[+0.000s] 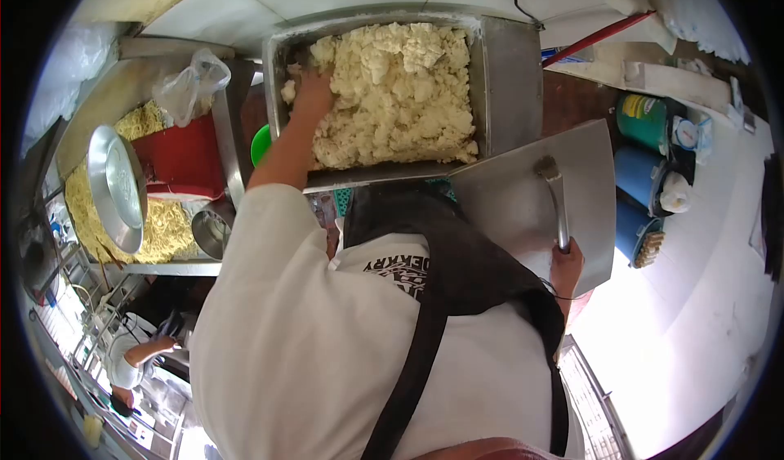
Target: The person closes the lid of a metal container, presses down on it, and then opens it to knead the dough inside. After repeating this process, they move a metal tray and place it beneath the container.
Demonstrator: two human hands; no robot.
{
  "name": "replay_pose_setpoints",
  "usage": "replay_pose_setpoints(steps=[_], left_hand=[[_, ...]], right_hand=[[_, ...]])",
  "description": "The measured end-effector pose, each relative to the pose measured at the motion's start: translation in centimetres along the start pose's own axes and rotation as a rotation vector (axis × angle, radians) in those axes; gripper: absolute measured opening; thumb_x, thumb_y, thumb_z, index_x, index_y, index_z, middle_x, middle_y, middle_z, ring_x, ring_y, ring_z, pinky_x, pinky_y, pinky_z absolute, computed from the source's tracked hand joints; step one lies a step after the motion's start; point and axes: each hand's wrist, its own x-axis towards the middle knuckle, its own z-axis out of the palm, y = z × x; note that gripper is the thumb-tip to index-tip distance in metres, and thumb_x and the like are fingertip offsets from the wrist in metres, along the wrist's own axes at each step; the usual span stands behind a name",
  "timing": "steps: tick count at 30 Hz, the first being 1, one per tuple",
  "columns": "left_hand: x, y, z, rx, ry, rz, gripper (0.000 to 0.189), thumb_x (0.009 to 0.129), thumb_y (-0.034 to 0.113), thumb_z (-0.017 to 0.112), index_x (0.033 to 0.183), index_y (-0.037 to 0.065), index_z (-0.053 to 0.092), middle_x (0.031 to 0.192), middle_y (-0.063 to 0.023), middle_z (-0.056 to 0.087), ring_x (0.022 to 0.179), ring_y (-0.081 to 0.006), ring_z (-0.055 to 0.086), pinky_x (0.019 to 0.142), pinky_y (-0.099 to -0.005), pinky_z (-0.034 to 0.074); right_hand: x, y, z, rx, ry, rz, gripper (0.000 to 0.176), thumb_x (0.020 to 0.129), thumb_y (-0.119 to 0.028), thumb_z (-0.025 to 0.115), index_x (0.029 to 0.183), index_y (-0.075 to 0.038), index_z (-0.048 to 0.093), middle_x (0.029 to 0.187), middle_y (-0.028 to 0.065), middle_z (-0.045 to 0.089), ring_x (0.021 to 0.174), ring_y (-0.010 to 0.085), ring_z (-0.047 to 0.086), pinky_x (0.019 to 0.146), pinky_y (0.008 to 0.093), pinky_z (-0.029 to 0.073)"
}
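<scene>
A rectangular metal tub (510, 92) holds a heap of pale, crumbly dough (400, 92). My left hand (314, 96) reaches into the tub's left side, against the edge of the dough; its fingers are blurred and partly hidden there. At my right side, my right hand (567, 265) is closed round the lower end of a curved metal handle (560, 215). This handle lies over a broad, tilted metal panel (498, 207) beside the tub. A brownish worn patch or bristly piece shows at the handle's upper end, too small to make out.
To the left, a metal basin (117, 189), a red container (178, 159), a steel pot (212, 230) and yellowish noodle-like strands (167, 230) share a counter. Blue bins (637, 178) and a brush (650, 249) are at right. Another person (135, 358) stands at lower left.
</scene>
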Motion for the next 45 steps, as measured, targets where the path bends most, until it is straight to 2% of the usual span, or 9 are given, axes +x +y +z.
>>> replay_pose_setpoints(steps=[4, 11, 14, 16, 19, 24, 31, 40, 45], left_hand=[[6.3, -4.0, 3.9, -0.124, -0.124, 0.029, 0.043, 0.088, 0.017, 0.066, 0.13, 0.009, 0.059, 0.126, -0.02, 0.061, 0.112, -0.042, 0.062, 0.095, -0.0587, 0.048], [3.3, -1.6, 2.7, 0.04, 0.301, 0.103, 0.027, 0.088, 0.013, 0.06, 0.113, 0.006, 0.068, 0.128, -0.0215, 0.061, 0.103, -0.0435, 0.064, 0.09, -0.0506, 0.052], [-0.3, 2.4, -4.0, -0.314, 0.218, -0.066, 0.033, 0.093, 0.027, 0.062, 0.114, 0.002, 0.068, 0.11, -0.0196, 0.069, 0.097, -0.042, 0.065, 0.088, -0.0513, 0.053], [-0.2, 2.7, -1.8, -0.444, 0.122, -0.138, 0.042, 0.097, 0.036, 0.062, 0.113, -0.002, 0.068, 0.092, -0.0173, 0.072, 0.092, -0.0398, 0.067, 0.085, -0.0513, 0.053], [-2.8, 9.2, -4.4, -0.328, -0.042, -0.133, 0.042, 0.097, 0.035, 0.061, 0.118, -0.001, 0.067, 0.099, -0.0187, 0.071, 0.097, -0.0407, 0.066, 0.083, -0.0527, 0.051], [-7.5, 22.8, -0.1, -0.206, 0.422, 0.387, 0.06, 0.094, 0.041, 0.062, 0.137, 0.0, 0.055, 0.122, -0.021, 0.063, 0.12, -0.0411, 0.054, 0.101, -0.0527, 0.043], [-14.7, 39.5, 4.3, -0.139, 0.241, 0.111, 0.078, 0.101, 0.048, 0.049, 0.158, 0.001, 0.024, 0.153, -0.0271, 0.039, 0.147, -0.0439, 0.03, 0.118, -0.0559, 0.025], [-13.6, 38.3, 4.8, -0.209, 0.362, 0.161, 0.074, 0.099, 0.046, 0.054, 0.154, 0.0, 0.033, 0.151, -0.0292, 0.041, 0.142, -0.0441, 0.036, 0.113, -0.0548, 0.033], [-8.0, 28.6, 2.4, -0.31, 0.602, -0.21, 0.062, 0.095, 0.043, 0.059, 0.136, -0.003, 0.055, 0.133, -0.0284, 0.057, 0.124, -0.0433, 0.054, 0.101, -0.0483, 0.045]], right_hand=[[-1.4, -1.0, 0.2, -0.049, 0.044, -0.025, 0.016, 0.085, -0.016, 0.064, 0.082, -0.002, 0.057, 0.063, 0.022, 0.053, 0.06, 0.0434, 0.053, 0.058, 0.0499, 0.04], [-4.6, 1.1, -0.6, -0.053, 0.044, 0.117, 0.013, 0.082, -0.013, 0.063, 0.088, -0.003, 0.06, 0.065, 0.0219, 0.057, 0.062, 0.0429, 0.058, 0.06, 0.0482, 0.044], [-5.3, 3.6, -0.6, -0.029, 0.052, 0.145, 0.014, 0.081, -0.013, 0.064, 0.09, -0.003, 0.061, 0.067, 0.0223, 0.058, 0.065, 0.0439, 0.059, 0.061, 0.0494, 0.045], [-5.3, 6.7, -0.1, -0.009, 0.059, 0.136, 0.015, 0.081, -0.012, 0.064, 0.092, -0.003, 0.062, 0.068, 0.0222, 0.059, 0.066, 0.0444, 0.06, 0.062, 0.0505, 0.045], [-5.1, 11.3, 0.3, 0.029, 0.058, 0.148, 0.016, 0.081, -0.013, 0.064, 0.093, -0.004, 0.062, 0.07, 0.0225, 0.06, 0.069, 0.045, 0.062, 0.063, 0.0515, 0.046], [-4.3, 20.5, 0.0, 0.084, 0.122, 0.101, 0.016, 0.081, -0.013, 0.064, 0.094, -0.004, 0.062, 0.072, 0.0237, 0.061, 0.072, 0.0458, 0.062, 0.064, 0.0524, 0.046], [-2.2, 35.9, -1.9, 0.176, 0.141, 0.118, 0.012, 0.082, -0.012, 0.063, 0.085, -0.002, 0.058, 0.063, 0.0226, 0.05, 0.058, 0.0425, 0.049, 0.056, 0.0508, 0.039], [-2.4, 42.0, -2.1, 0.252, 0.189, 0.167, 0.015, 0.081, -0.012, 0.062, 0.08, 0.001, 0.053, 0.061, 0.0213, 0.045, 0.054, 0.0382, 0.044, 0.056, 0.0503, 0.037], [-2.9, 39.3, -2.9, 0.24, 0.202, 0.17, 0.015, 0.081, -0.012, 0.061, 0.085, 0.002, 0.058, 0.064, 0.0225, 0.051, 0.056, 0.0406, 0.05, 0.057, 0.0505, 0.039]])
